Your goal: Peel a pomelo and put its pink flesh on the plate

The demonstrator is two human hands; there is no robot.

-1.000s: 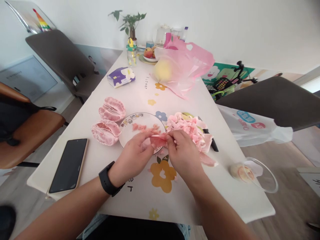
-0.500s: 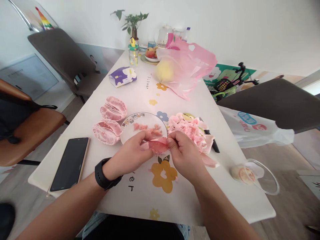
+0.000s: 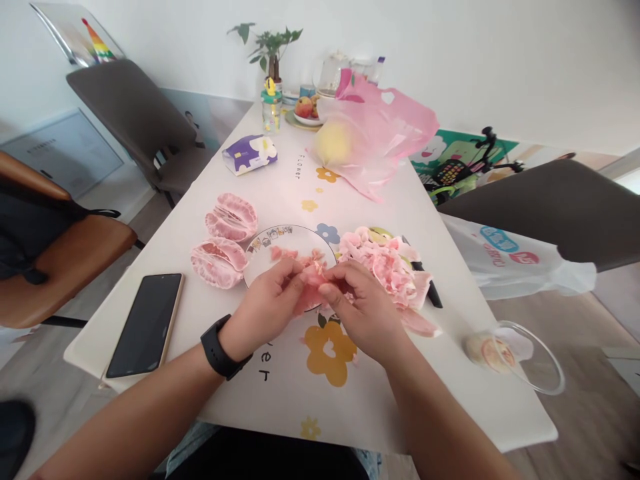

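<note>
My left hand (image 3: 273, 300) is closed on a pomelo segment (image 3: 311, 288), thumb against its near side, over the front edge of a white plate (image 3: 257, 263) with a cartoon rim. My right hand (image 3: 363, 303) pinches the same segment at its right end; the fingertips partly hide it. Small pieces of pink flesh (image 3: 283, 253) lie on the plate. Left of the plate are two chunks of peeled pomelo, the farther chunk (image 3: 231, 217) and the nearer chunk (image 3: 219, 262). A heap of pink peel and membrane (image 3: 380, 263) sits to the right.
A black-handled knife (image 3: 434, 293) lies beside the peel heap. A phone (image 3: 145, 325) rests at the table's left edge. Farther back are a tissue pack (image 3: 250, 155) and a pink plastic bag (image 3: 385, 127) around a yellow fruit. A clear lidded container (image 3: 500, 353) is by the right edge.
The segment was stretched between both hands with its red flesh exposed; now my hands are closer together and my right fingers reach over it. The view has shifted slightly.
</note>
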